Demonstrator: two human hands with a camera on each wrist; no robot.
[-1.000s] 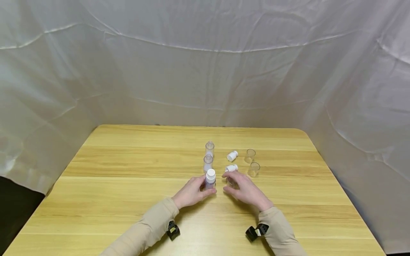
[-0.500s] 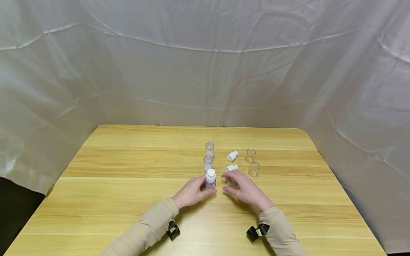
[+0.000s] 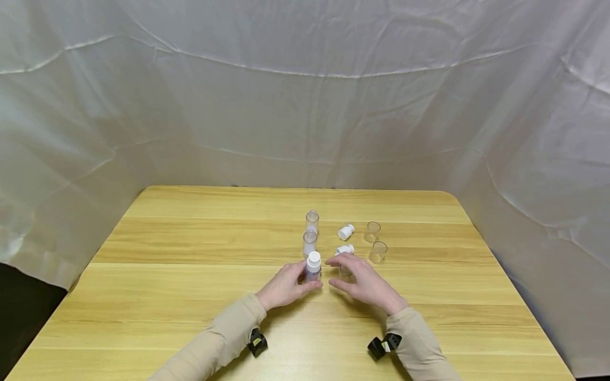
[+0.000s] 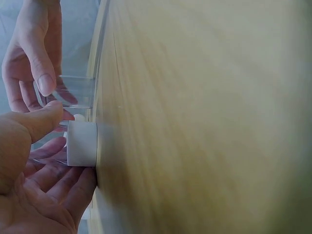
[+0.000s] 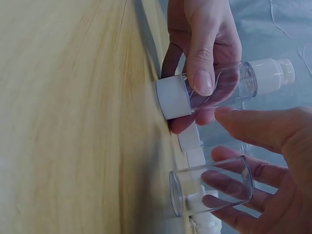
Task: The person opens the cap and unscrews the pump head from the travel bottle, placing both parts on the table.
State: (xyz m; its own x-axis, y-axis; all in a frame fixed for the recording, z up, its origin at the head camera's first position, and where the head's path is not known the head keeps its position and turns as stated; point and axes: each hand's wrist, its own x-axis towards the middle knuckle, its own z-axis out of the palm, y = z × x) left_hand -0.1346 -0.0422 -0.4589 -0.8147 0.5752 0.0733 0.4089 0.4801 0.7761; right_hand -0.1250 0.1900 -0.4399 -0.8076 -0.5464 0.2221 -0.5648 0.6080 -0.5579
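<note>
My left hand [image 3: 285,286] grips a clear bottle [image 5: 214,92] with a white base and a white pump top [image 3: 313,261]. It stands upright on the table, its base at the wood in the left wrist view. To the right, my right hand [image 3: 364,280] has its thumb and fingers spread around a clear, cup-like cap [image 5: 212,187] that stands on the table. The right thumb is apart from this cap and points toward the bottle. Fingers lie behind the cap in the right wrist view; whether they touch it I cannot tell.
Behind the held bottle stand two clear bottles [image 3: 310,244] without pump tops. Two white pump tops [image 3: 346,232] lie on their sides to the right. Farther right are two clear caps [image 3: 378,253]. The wooden table [image 3: 190,238] is bordered by grey curtains [image 3: 305,116].
My right hand has shifted slightly left, toward the bottle. My left hand and the bottle in it have stayed in place.
</note>
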